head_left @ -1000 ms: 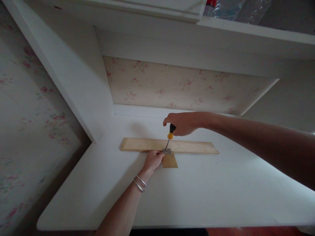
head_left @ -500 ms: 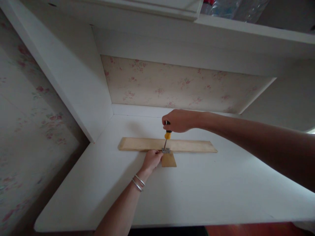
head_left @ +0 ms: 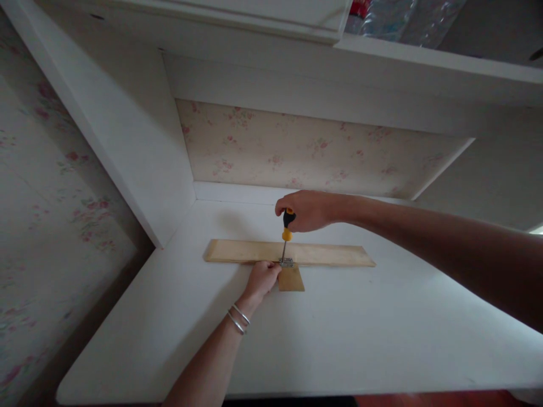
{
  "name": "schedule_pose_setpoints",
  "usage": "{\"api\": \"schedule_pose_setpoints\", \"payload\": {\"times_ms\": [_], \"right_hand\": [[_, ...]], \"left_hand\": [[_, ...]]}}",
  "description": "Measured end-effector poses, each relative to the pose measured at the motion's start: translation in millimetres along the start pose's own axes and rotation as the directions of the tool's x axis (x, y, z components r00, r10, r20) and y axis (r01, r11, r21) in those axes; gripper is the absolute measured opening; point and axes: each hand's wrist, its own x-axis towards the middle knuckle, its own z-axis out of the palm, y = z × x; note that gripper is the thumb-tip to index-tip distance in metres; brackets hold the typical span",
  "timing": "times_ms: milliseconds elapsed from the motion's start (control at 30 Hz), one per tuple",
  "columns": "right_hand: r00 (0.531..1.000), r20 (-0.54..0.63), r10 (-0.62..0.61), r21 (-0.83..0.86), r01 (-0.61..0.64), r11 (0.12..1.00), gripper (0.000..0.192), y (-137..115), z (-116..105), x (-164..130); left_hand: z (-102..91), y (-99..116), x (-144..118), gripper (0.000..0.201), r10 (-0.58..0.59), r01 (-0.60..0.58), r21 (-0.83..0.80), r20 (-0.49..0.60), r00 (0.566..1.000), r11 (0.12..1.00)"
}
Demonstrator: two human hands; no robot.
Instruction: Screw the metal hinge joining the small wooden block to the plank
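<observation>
My right hand (head_left: 307, 211) is closed around the black and yellow handle of a screwdriver (head_left: 287, 233). Its thin shaft points down, and the tip meets a small metal hinge (head_left: 287, 262). The hinge lies across the joint between a long wooden strip (head_left: 331, 254) and a short wooden piece (head_left: 291, 278). My left hand (head_left: 262, 279) rests on the left of the joint, its fingers pinched at the upper left edge of the short piece, close by the hinge. Exactly where those fingertips grip is partly hidden.
Everything lies on a white desk (head_left: 339, 339) with a rounded front left corner. A white side panel (head_left: 127, 135) rises at the left, and a shelf (head_left: 297, 73) overhangs the back. Plastic bottles (head_left: 388, 20) stand up on the shelf at the right.
My right hand has shifted slightly left and turned on the screwdriver, so more of the handle shows. The left hand and wooden pieces keep their places; the view has tilted a little.
</observation>
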Motion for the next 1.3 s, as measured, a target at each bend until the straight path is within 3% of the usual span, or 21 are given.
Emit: {"api": "schedule_pose_setpoints", "payload": {"times_ms": [100, 200, 300, 433, 500, 633, 733, 800, 900, 1033, 1100, 1167, 1300], "right_hand": [[0.996, 0.007, 0.089, -0.067, -0.088, 0.994, 0.033, -1.7, -0.8, 1.7], [0.999, 0.016, 0.035, -0.062, -0.034, 0.997, 0.026, -0.8, 0.8, 1.4], [1.0, 0.021, -0.007, 0.004, 0.007, 1.0, 0.048, 0.0, 2.3, 0.4], [0.995, 0.014, 0.098, -0.093, -0.096, 0.991, 0.028, -1.1, 2.8, 1.3], [0.997, 0.028, 0.067, -0.091, -0.064, 0.994, 0.02, -1.4, 2.6, 1.6], [0.997, 0.071, 0.032, 0.003, -0.032, 0.999, 0.04, -0.8, 1.4, 0.1], [0.984, 0.103, 0.145, -0.03, -0.143, 0.989, 0.034, -0.9, 0.3, -1.0], [0.986, 0.112, 0.125, -0.047, -0.121, 0.992, 0.026, -1.3, -0.1, -1.4], [0.996, 0.072, 0.049, -0.022, -0.048, 0.999, 0.034, -2.1, 0.1, -1.5], [0.994, 0.006, 0.111, -0.061, -0.11, 0.992, 0.023, -2.1, 0.8, -1.1], [0.997, -0.013, 0.071, -0.067, -0.071, 0.995, 0.017, -1.8, 1.0, -1.2], [1.0, -0.009, 0.025, -0.046, -0.025, 0.999, 0.025, -1.6, 1.0, -1.4], [0.995, -0.011, 0.101, -0.074, -0.101, 0.992, 0.026, -0.5, 1.9, -0.9]], "left_hand": [[-0.4, 1.0, -0.2, 0.023, -0.009, 0.009, -0.01, -0.007, 1.0, 1.0], [-0.5, 2.1, -0.5, 0.024, -0.01, 0.01, -0.009, -0.005, 1.0, 1.0], [-0.1, 2.2, -0.3, 0.025, -0.008, 0.008, -0.009, -0.003, 1.0, 1.0], [0.2, 2.0, 0.0, 0.024, -0.017, 0.017, -0.021, 0.0, 1.0, 1.0], [-0.1, 2.1, -0.1, 0.024, -0.018, 0.018, -0.019, 0.004, 1.0, 1.0], [-0.5, 2.2, -0.6, 0.024, -0.012, 0.012, -0.013, 0.003, 1.0, 1.0], [-0.2, 1.8, -0.5, 0.024, -0.012, 0.012, -0.028, -0.001, 1.0, 1.0], [0.0, 1.7, -0.2, 0.024, -0.014, 0.014, -0.028, 0.001, 1.0, 0.999], [-0.2, 2.4, -0.1, 0.023, -0.02, 0.02, -0.026, 0.002, 1.0, 0.999], [-0.8, 4.1, -0.9, 0.022, -0.034, 0.034, -0.051, 0.002, 0.999, 0.998], [-1.0, 4.3, -0.9, 0.022, -0.033, 0.034, -0.058, 0.008, 0.999, 0.998], [-1.0, 4.1, -0.5, 0.022, -0.033, 0.034, -0.056, 0.016, 0.999, 0.998], [-0.4, 3.3, 0.4, 0.023, -0.033, 0.034, -0.057, 0.022, 0.999, 0.998]]}}
